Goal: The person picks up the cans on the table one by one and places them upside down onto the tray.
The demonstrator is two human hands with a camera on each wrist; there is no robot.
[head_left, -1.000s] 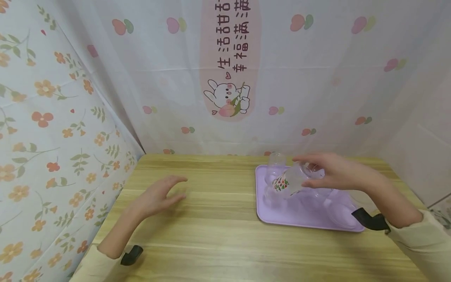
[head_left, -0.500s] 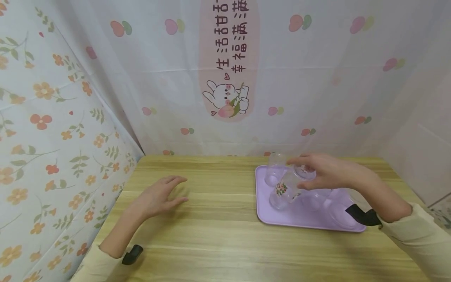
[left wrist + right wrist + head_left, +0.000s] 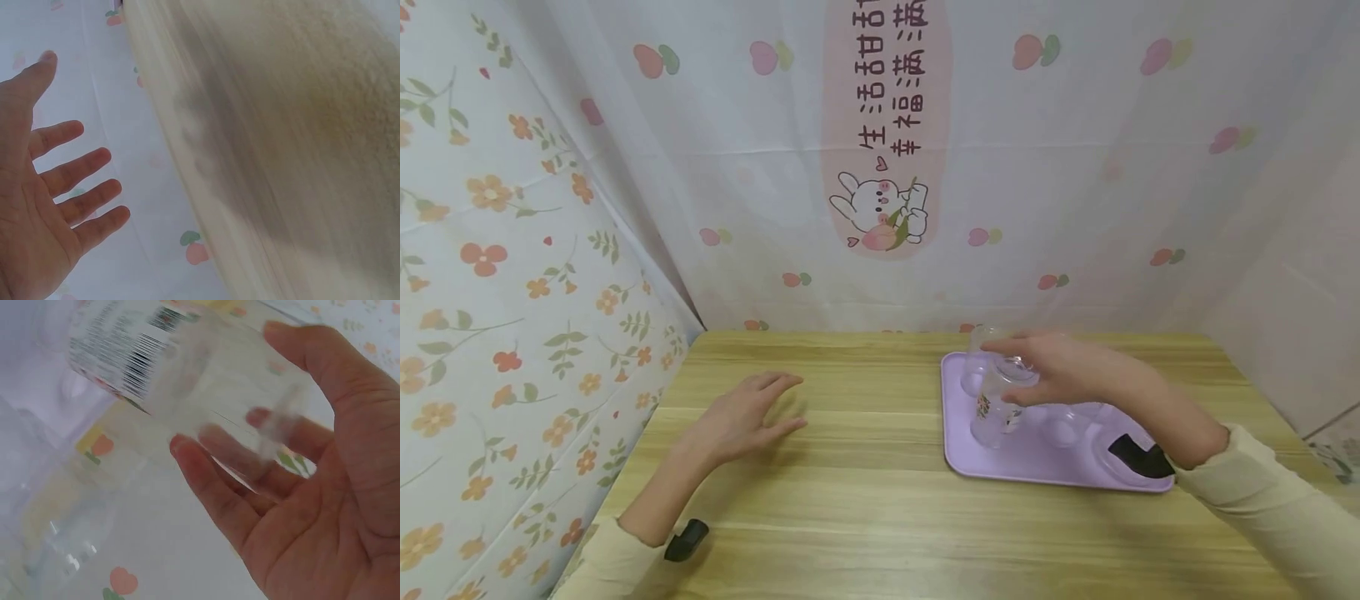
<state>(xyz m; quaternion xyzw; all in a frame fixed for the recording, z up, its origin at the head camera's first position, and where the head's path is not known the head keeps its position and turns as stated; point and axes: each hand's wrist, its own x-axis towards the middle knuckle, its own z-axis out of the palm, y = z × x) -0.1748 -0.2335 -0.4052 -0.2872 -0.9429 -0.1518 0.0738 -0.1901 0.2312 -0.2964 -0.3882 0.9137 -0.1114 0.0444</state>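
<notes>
My right hand (image 3: 1071,367) grips the upper part of a clear drinking glass (image 3: 992,427) with a printed floral label. The glass stands nearly upright at the left front of a purple tray (image 3: 1022,469). Seen from the right wrist, the thumb and fingers (image 3: 212,481) lie round the clear end of the glass, and a barcode shows on its label. Apart from everything, my left hand (image 3: 737,421) hovers over the left side of the wooden table, its fingers spread in the left wrist view.
Another clear glass (image 3: 973,380) stands at the tray's back left corner. More clear glassware (image 3: 1063,430) sits on the tray's right part, partly hidden by my right arm. The table (image 3: 865,517) meets a patterned curtain (image 3: 760,208) at its back edge.
My right hand has moved left and turned the glass from a tilt to nearly upright at the tray's left front. The left hand has barely shifted.
</notes>
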